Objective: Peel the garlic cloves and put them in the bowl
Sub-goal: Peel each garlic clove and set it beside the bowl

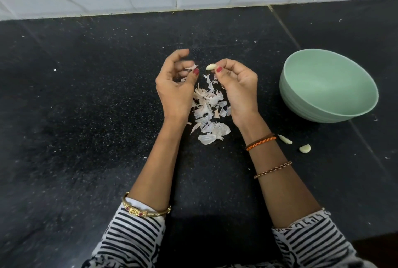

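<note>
Pale peeled clove (210, 66) sits pinched in the right hand (238, 86) fingers, while the left hand (175, 86) pinches a papery skin scrap (192, 67). Looks small, firm and slick, so I'd grip its sides. Bowl (301, 104) is right of the fingers.

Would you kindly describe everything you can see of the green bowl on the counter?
The green bowl is a pale mint, round and deep, with a smooth matte look like plastic or melamine and faint ridges round its outer wall. It stands upright on the black counter, right of the right hand, and looks empty. Nothing touches it; two peeled cloves lie on the counter just in front of it.
</note>
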